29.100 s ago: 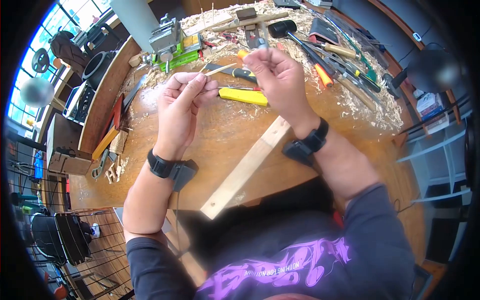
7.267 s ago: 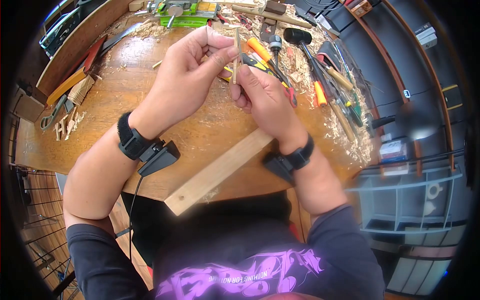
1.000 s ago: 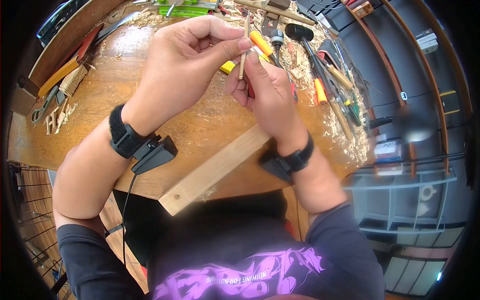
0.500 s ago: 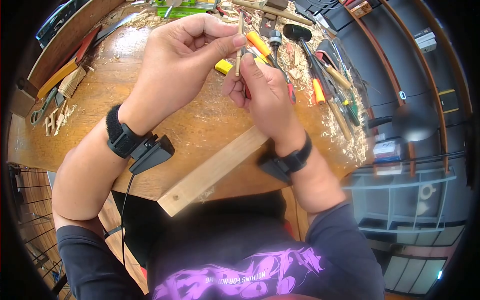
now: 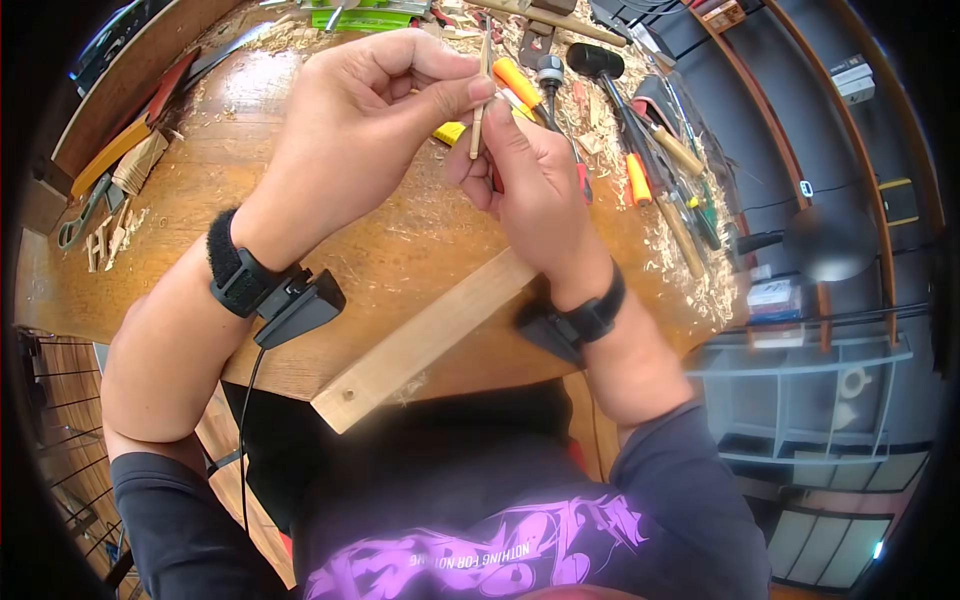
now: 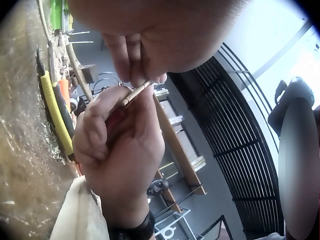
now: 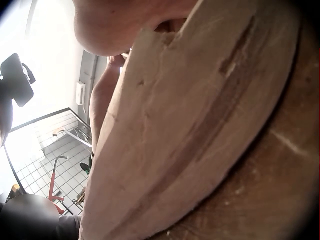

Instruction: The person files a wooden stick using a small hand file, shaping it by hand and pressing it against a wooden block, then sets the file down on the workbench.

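My left hand (image 5: 370, 120) pinches a thin wooden stick (image 5: 476, 138) between thumb and fingertips, high over the table. Below it, my right hand (image 5: 540, 190) has its thumb up against the stick's lower part. Curled fingers of that hand grip a red-handled tool (image 6: 116, 120), mostly hidden in the palm; I cannot tell what kind it is. In the left wrist view the stick (image 6: 134, 95) runs between the two hands. A wooden bar (image 5: 430, 335) with a hole near one end lies under the right wrist and fills much of the right wrist view.
Wood shavings (image 5: 690, 290) cover the table's right and far parts. There lie a black mallet (image 5: 594, 61), an orange-handled tool (image 5: 517, 83) and a yellow-handled tool (image 5: 450, 132). A green vise (image 5: 370, 18) stands at the back; scissors (image 5: 82, 215) lie at left.
Far earlier, the right hand was raised apart with an orange-handled thing; now it meets the left hand at the stick. Over the last second the stick tilts slightly and both hands barely shift.
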### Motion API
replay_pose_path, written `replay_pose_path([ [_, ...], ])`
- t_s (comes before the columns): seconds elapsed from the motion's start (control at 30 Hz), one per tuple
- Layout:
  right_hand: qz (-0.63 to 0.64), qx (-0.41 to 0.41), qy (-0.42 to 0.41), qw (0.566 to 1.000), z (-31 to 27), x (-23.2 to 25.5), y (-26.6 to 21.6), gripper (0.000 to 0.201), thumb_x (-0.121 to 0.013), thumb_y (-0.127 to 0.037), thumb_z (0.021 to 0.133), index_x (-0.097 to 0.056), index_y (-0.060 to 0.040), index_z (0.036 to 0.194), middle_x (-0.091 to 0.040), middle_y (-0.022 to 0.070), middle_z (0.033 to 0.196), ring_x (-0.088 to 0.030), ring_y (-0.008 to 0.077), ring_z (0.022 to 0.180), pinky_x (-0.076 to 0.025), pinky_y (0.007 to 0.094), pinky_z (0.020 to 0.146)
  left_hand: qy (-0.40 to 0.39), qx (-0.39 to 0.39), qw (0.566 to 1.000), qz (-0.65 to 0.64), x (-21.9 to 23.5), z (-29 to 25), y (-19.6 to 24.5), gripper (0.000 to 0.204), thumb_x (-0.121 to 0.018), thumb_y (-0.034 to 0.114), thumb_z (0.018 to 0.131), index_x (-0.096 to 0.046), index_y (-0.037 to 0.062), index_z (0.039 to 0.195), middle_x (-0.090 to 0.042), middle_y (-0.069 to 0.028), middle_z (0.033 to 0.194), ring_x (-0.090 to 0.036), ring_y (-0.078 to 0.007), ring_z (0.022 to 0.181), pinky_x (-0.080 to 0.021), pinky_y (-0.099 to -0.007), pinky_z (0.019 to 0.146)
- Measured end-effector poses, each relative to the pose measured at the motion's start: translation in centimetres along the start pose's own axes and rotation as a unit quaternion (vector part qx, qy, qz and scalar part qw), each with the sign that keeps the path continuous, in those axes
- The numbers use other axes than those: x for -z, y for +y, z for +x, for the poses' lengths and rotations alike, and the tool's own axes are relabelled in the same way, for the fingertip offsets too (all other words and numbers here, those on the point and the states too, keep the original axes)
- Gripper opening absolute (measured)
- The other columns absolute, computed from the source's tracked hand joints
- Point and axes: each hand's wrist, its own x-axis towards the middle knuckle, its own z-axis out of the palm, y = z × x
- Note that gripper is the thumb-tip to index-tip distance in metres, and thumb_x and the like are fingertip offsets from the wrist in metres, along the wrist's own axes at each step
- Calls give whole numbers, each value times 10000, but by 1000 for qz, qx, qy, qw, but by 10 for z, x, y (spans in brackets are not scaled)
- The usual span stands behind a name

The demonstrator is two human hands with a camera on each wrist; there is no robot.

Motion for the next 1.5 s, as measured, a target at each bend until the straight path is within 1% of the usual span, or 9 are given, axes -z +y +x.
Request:
replay_pose_path([
  [0.3,-31,12,-4,999,-1,2,-4,582,-420,-445,1203,-749,8,1041,-561,2,644,-516,91,589,-411,287,570,-17,24,999,-13,1,-1,1,129,-751,48,1046,-747,-5,1164,-775,-38,1074,-728,-83,1002,-591,-252,905],
  [0.43,-29,3,-11,1000,0,5,-3,579,-418,-432,1205,-746,10,1026,-567,3,648,-514,91,588,-407,286,566,-16,2,1000,-2,1,-1,-2,132,-746,42,1048,-742,-6,1171,-778,-47,1079,-732,-93,1005,-595,-257,908],
  [0.6,-32,-3,-10,999,-2,4,2,597,-423,-430,1204,-705,2,904,-552,-5,645,-503,87,589,-393,282,561,-22,3,1000,-4,1,-1,2,126,-749,38,1045,-740,-5,1163,-774,-46,1071,-731,-96,983,-598,-256,882],
  [0.7,-13,-5,-1,1000,-1,1,-1,607,-424,-439,1202,-686,-8,866,-551,-5,640,-499,86,589,-391,284,563,-1,-30,1000,-3,1,1,-2,122,-748,33,1044,-740,-7,1158,-771,-44,1065,-732,-95,965,-601,-252,857],
  [0.87,-6,-16,2,1000,-1,1,-1,617,-416,-449,1201,-694,-7,873,-545,-3,632,-497,86,590,-390,284,567,-48,20,998,-47,2,-1,2,110,-747,36,1046,-742,-7,1147,-768,-42,1068,-725,-92,956,-600,-254,853],
  [1.0,-22,-8,-14,1000,-4,3,0,620,-413,-454,1201,-697,-7,878,-536,-5,631,-495,85,589,-389,279,569,3,-29,999,17,-1,0,0,116,-751,43,1045,-743,-5,1150,-767,-39,1062,-721,-90,949,-595,-253,843],
  [1.2,-5,-21,8,1000,-2,0,-8,624,-408,-452,1202,-690,-8,865,-538,-6,626,-490,85,578,-388,280,565,-46,10,998,-42,1,-2,0,123,-761,37,1037,-749,2,1154,-766,-23,1069,-707,-77,992,-580,-246,888],
  [1.3,-2,-30,-2,1000,-5,0,-4,615,-409,-447,1201,-692,-8,876,-539,-6,627,-488,83,577,-387,280,563,-9,-26,1000,12,1,1,-1,123,-760,38,1038,-752,2,1155,-766,-26,1069,-708,-78,995,-581,-247,890],
  [1.5,18,-27,-11,999,-2,0,3,610,-416,-437,1201,-677,-7,856,-539,-7,630,-479,80,573,-380,281,555,-9,-5,1000,-6,-1,-2,0,119,-750,39,1045,-755,-5,1155,-766,-35,1067,-718,-85,968,-586,-255,890],
])
